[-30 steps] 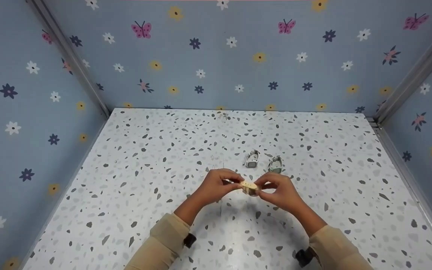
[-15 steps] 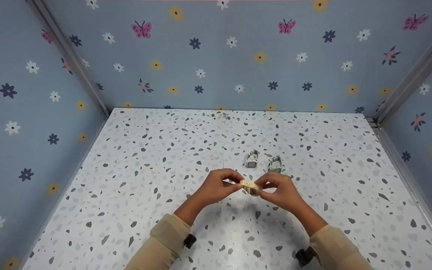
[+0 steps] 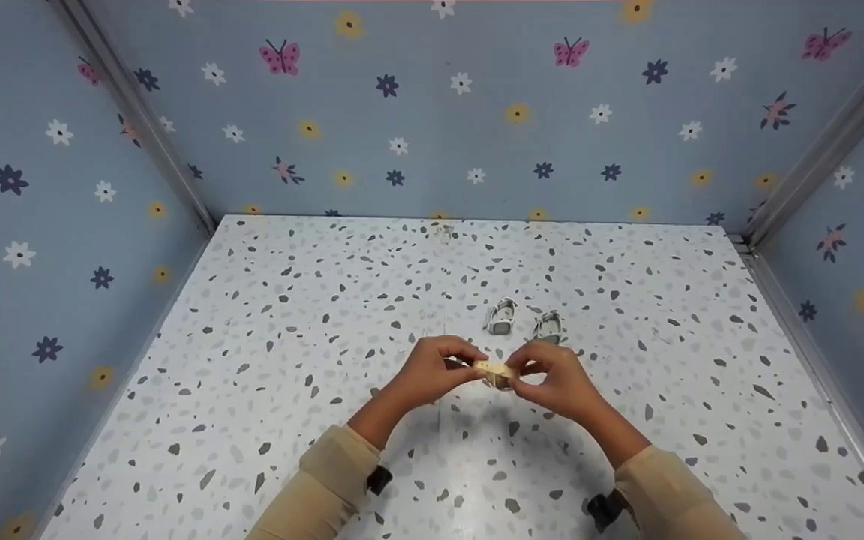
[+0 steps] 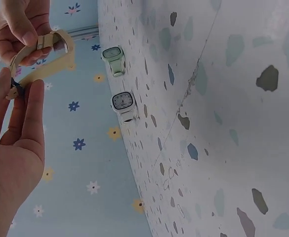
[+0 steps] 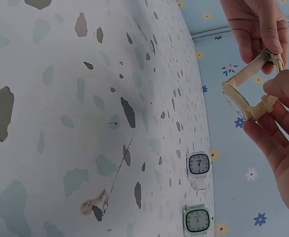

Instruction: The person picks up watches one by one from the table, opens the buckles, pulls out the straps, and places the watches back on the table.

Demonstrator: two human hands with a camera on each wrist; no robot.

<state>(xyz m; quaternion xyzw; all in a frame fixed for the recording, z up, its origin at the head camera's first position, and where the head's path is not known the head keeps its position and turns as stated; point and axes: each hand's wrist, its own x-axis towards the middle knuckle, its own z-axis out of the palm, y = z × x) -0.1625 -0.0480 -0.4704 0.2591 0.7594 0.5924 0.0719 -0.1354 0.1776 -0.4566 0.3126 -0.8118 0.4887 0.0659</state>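
From the head, the left hand (image 3: pixel 432 373) and right hand (image 3: pixel 558 379) both pinch a cream watch (image 3: pixel 493 368) above the worktop (image 3: pixel 289 315), well in front of its back edge. Just past them sit a white watch (image 3: pixel 501 316) and a green watch (image 3: pixel 549 327), a little nearer the right edge. From the left wrist, the strap (image 4: pixel 50 68) bends around. From the right wrist, both hands grip the looped strap.

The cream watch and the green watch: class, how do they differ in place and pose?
The left hand and right hand hold the cream watch above the table; the green watch rests on the table. In the right wrist view, the cream watch's face shows at a slant, the green watch's nearly front-on. Both are wristwatches.
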